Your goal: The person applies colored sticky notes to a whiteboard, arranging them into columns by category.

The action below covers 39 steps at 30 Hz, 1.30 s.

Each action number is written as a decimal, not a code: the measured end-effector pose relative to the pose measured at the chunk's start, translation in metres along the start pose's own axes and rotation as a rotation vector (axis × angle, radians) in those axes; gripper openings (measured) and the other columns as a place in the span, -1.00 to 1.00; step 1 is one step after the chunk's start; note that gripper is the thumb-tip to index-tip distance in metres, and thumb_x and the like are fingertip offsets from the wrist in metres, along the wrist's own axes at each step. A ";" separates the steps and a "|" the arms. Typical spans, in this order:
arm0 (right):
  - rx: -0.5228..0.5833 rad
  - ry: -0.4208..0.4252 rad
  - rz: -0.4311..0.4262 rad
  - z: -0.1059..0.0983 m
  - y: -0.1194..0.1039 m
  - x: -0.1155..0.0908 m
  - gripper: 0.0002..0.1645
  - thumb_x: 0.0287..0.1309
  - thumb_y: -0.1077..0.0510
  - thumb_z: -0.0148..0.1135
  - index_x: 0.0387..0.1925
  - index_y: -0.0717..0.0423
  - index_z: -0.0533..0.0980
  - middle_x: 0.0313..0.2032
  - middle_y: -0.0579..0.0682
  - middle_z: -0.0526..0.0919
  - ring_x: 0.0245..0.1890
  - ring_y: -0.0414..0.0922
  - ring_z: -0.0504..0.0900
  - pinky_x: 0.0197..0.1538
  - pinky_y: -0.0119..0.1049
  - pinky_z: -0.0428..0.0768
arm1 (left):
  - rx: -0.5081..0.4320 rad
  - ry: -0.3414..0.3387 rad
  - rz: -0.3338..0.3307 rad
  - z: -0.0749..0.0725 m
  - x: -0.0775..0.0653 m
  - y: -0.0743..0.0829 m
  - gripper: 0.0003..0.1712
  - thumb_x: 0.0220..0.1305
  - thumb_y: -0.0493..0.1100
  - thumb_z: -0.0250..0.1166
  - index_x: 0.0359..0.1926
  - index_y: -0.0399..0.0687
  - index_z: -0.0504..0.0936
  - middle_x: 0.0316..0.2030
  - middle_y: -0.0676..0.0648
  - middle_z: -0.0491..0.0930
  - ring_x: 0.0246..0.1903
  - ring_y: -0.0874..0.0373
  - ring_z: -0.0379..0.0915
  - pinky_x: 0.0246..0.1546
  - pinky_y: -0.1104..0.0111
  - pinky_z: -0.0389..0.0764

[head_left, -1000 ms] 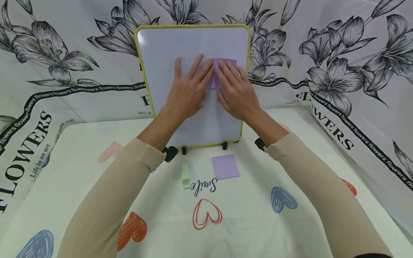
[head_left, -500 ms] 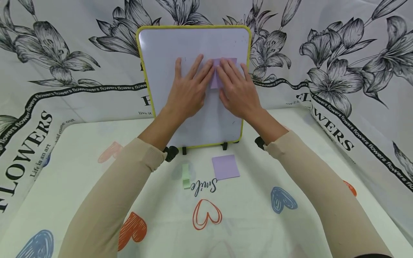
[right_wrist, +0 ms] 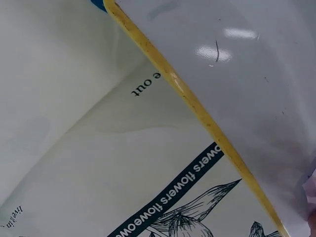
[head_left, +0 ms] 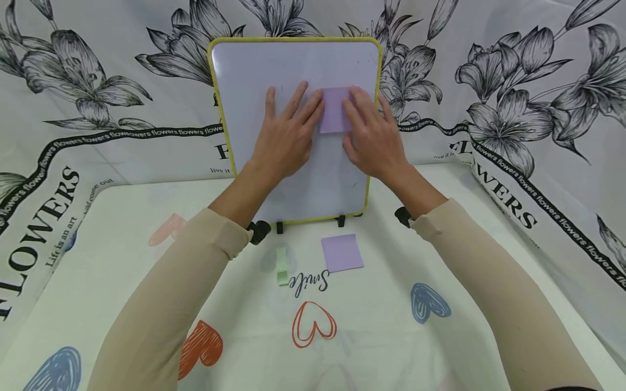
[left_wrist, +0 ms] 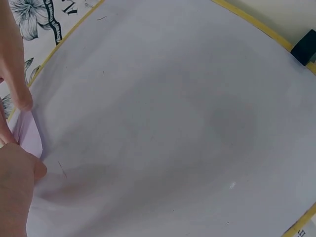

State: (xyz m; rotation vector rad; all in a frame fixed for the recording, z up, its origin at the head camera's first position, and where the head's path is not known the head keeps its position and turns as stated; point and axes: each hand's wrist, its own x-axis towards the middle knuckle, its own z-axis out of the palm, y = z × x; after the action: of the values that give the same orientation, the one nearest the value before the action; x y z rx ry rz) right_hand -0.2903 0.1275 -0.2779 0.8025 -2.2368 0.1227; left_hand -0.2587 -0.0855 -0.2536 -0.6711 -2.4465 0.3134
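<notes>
A purple sticky note (head_left: 335, 111) lies against the upper right part of a whiteboard (head_left: 293, 65) with a yellow frame. My left hand (head_left: 288, 133) rests on the board, its fingers spread and straight, with fingertips at the note's left edge. My right hand (head_left: 374, 136) touches the note's right side with extended fingers, covering that edge in the head view. In the left wrist view, the note (left_wrist: 30, 136) shows between both hands at the left border. Only a sliver of my right hand (right_wrist: 312, 222) appears in the right wrist view.
A second purple sticky note (head_left: 342, 253) lies on the white patterned tablecloth (head_left: 371, 336) before the board. Left of it is a narrow light green paper strip (head_left: 282, 266). Small black feet (head_left: 340, 221) support the board; a floral cloth (head_left: 122, 49) hangs behind.
My right hand has slid rightward across the note on the board, baring more of its middle. The left hand has stayed in place.
</notes>
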 end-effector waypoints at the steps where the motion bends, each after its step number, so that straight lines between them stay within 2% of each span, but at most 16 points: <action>1: 0.001 0.004 0.000 0.001 0.000 0.000 -0.31 0.22 0.12 0.05 0.36 0.29 0.32 0.42 0.21 0.26 0.46 0.03 0.19 0.49 0.04 -0.02 | -0.003 -0.002 0.000 0.000 0.000 0.000 -0.29 0.42 -0.11 0.07 0.53 -0.10 0.16 0.54 -0.08 0.06 0.54 -0.04 -0.21 0.35 -0.30 -0.07; 7: 0.006 -0.014 -0.020 0.003 -0.007 0.001 -0.32 0.23 0.08 0.02 0.36 0.27 0.34 0.43 0.23 0.26 0.48 0.08 0.15 0.50 0.05 -0.07 | -0.015 -0.020 -0.008 -0.001 0.002 0.002 -0.28 0.41 -0.07 0.09 0.52 -0.13 0.17 0.53 -0.10 0.05 0.54 -0.04 -0.20 0.36 -0.29 -0.08; 13: -0.004 -0.036 -0.041 0.003 -0.014 0.003 -0.31 0.25 0.08 0.04 0.39 0.20 0.34 0.42 0.23 0.27 0.48 0.10 0.16 0.49 0.10 -0.10 | -0.022 0.006 -0.007 -0.002 0.005 0.004 -0.30 0.42 -0.06 0.07 0.51 -0.14 0.19 0.52 -0.09 0.08 0.53 -0.03 -0.15 0.35 -0.28 -0.05; 25: -0.065 -0.049 -0.034 0.000 -0.011 0.005 -0.32 0.28 0.05 0.07 0.42 0.07 0.34 0.46 0.15 0.24 0.48 0.07 0.16 0.46 0.18 -0.05 | -0.019 0.011 -0.002 -0.001 0.006 0.004 -0.30 0.42 -0.06 0.09 0.51 -0.12 0.21 0.52 -0.10 0.09 0.53 -0.05 -0.13 0.34 -0.29 -0.03; 32: -0.057 -0.049 0.010 -0.003 -0.003 0.005 -0.37 0.25 0.08 0.05 0.36 0.09 0.39 0.45 0.14 0.26 0.47 0.05 0.18 0.46 0.14 -0.01 | -0.031 -0.017 -0.008 -0.001 0.007 0.003 -0.29 0.42 -0.06 0.08 0.52 -0.12 0.19 0.53 -0.10 0.07 0.53 -0.06 -0.16 0.35 -0.29 -0.06; 39: -0.039 -0.083 0.014 -0.005 -0.001 0.003 -0.33 0.30 0.07 0.02 0.41 0.15 0.32 0.47 0.17 0.20 0.50 0.04 0.12 0.49 0.09 -0.06 | -0.037 -0.001 -0.011 0.000 0.004 0.004 -0.28 0.41 -0.06 0.10 0.51 -0.13 0.19 0.52 -0.10 0.09 0.52 -0.05 -0.13 0.35 -0.28 -0.03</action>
State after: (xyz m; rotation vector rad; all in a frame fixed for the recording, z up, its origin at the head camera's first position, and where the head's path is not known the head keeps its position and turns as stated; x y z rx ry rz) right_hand -0.2879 0.1266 -0.2723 0.7832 -2.3160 0.0531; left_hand -0.2596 -0.0802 -0.2532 -0.6726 -2.4619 0.2653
